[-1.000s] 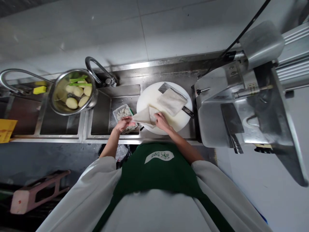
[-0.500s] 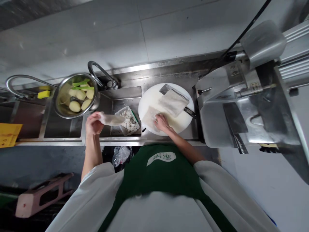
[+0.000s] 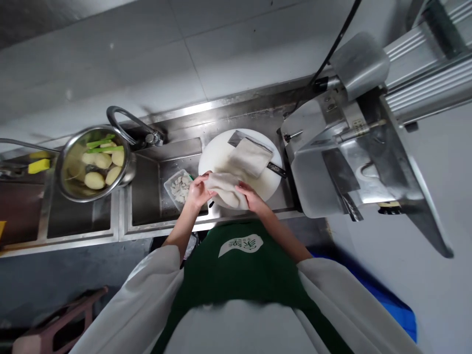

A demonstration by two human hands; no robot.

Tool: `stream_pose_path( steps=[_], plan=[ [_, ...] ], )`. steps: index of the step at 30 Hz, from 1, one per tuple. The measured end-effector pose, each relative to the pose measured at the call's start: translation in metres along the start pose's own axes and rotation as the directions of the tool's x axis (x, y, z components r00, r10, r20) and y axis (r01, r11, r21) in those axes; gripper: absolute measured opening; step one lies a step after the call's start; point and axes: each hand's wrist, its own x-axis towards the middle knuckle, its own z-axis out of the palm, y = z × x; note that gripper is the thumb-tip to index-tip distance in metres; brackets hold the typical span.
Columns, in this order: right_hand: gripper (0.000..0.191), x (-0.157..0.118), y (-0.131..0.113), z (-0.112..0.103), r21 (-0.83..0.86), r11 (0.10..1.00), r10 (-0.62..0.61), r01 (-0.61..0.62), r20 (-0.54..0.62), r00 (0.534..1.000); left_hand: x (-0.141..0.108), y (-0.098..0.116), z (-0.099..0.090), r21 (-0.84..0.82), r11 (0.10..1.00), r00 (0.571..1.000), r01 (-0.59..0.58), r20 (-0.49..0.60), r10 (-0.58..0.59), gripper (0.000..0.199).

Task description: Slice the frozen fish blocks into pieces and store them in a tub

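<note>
Over the round board (image 3: 213,153), the left hand (image 3: 199,191) and right hand (image 3: 252,196) pinch a pale sheet (image 3: 225,189) between their fingers. It looks light and limp, best held at opposite edges

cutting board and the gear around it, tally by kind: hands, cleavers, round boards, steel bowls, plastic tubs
Hands: 2 (left hand, right hand)
Cleavers: 2 (cleaver on the board, cleaver on the machine)
Round boards: 1 (white board)
Steel bowls: 1 (bowl)
Plastic tubs: 1 (tub)
Total: 7
</note>
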Motion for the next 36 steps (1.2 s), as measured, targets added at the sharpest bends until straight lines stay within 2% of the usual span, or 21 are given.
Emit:
stream_pose_path(
  steps=[2, 4, 7, 10, 12, 15, 17, 19, 21, 23, 25, 27, 30, 31, 34, 36],
  plan=[
    [0.049, -0.005, -0.007, -0.012, -0.063, 0.992, -0.119, 0.111, -0.150, 0.981, 0.018, -0.012, 0.004, -0.004, 1.000, 0.999, 0.005, -0.039, -0.005, 0.015],
    [0.043, -0.005, -0.013, -0.022, -0.199, 0.957, -0.258, 0.212, -0.248, 0.934, 0.032, -0.028, 0.008, 0.019, 1.000, 0.996, 0.019, -0.084, -0.017, 0.015],
    [0.032, -0.001, -0.020, -0.036, -0.470, 0.833, -0.438, 0.293, -0.235, 0.868, 0.046, -0.057, 0.017, 0.098, 0.995, 0.992, 0.018, -0.123, -0.006, 0.028],
    [0.034, 0.002, -0.029, -0.051, -0.671, 0.678, -0.562, 0.301, -0.209, 0.801, 0.059, -0.073, 0.029, 0.289, 0.945, 0.979, -0.152, -0.087, 0.184, 0.043],
    [0.040, 0.006, -0.039, -0.061, -0.737, 0.613, -0.623, 0.284, -0.230, 0.748, 0.074, -0.066, 0.038, 0.443, 0.858, 0.961, -0.262, 0.039, 0.274, 0.050],
    [0.049, 0.022, -0.055, -0.074, -0.777, 0.568, -0.697, 0.272, -0.278, 0.661, 0.116, -0.038, 0.054, 0.603, 0.703, 0.926, -0.377, 0.215, 0.312, 0.050],
    [0.050, 0.038, -0.066, -0.083, -0.807, 0.542, -0.736, 0.234, -0.321, 0.597, 0.154, -0.017, 0.064, 0.694, 0.581, 0.904, -0.424, 0.281, 0.323, 0.041],
    [0.050, 0.056, -0.073, -0.092, -0.836, 0.529, -0.748, 0.146, -0.378, 0.546, 0.191, -0.003, 0.074, 0.786, 0.426, 0.888, -0.449, 0.340, 0.309, 0.025],
    [0.050, 0.070, -0.075, -0.102, -0.849, 0.526, -0.736, 0.051, -0.424, 0.528, 0.221, 0.003, 0.081, 0.853, 0.263, 0.882, -0.450, 0.379, 0.279, 0.008],
    [0.051, 0.078, -0.073, -0.111, -0.853, 0.522, -0.727, 0.001, -0.444, 0.523, 0.240, 0.003, 0.085, 0.886, 0.136, 0.881, -0.443, 0.401, 0.253, 0.013],
    [0.054, 0.079, -0.068, -0.118, -0.838, 0.545, -0.716, 0.000, -0.466, 0.520, 0.250, 0.001, 0.086, 0.893, 0.067, 0.874, -0.445, 0.416, 0.250, 0.019],
    [0.056, 0.077, -0.062, -0.122, -0.796, 0.604, -0.691, 0.036, -0.501, 0.521, 0.253, -0.002, 0.086, 0.887, 0.064, 0.864, -0.457, 0.426, 0.270, 0.019],
    [0.059, 0.071, -0.055, -0.122, -0.718, 0.687, -0.651, 0.114, -0.538, 0.536, 0.253, -0.003, 0.082, 0.891, 0.153, 0.873, -0.427, 0.362, 0.327, 0.008],
    [0.060, 0.070, -0.054, -0.122, -0.693, 0.708, -0.640, 0.135, -0.549, 0.537, 0.251, -0.003, 0.080, 0.895, 0.205, 0.883, -0.397, 0.311, 0.352, 0.004],
    [0.066, 0.065, -0.049, -0.121, -0.632, 0.755, -0.607, 0.171, -0.576, 0.547, 0.236, -0.001, 0.069, 0.862, 0.401, 0.911, -0.309, 0.147, 0.386, 0.015],
    [0.071, 0.061, -0.044, -0.120, -0.618, 0.766, -0.589, 0.176, -0.566, 0.577, 0.219, -0.001, 0.060, 0.793, 0.526, 0.931, -0.309, 0.138, 0.339, 0.029]
  ],
)
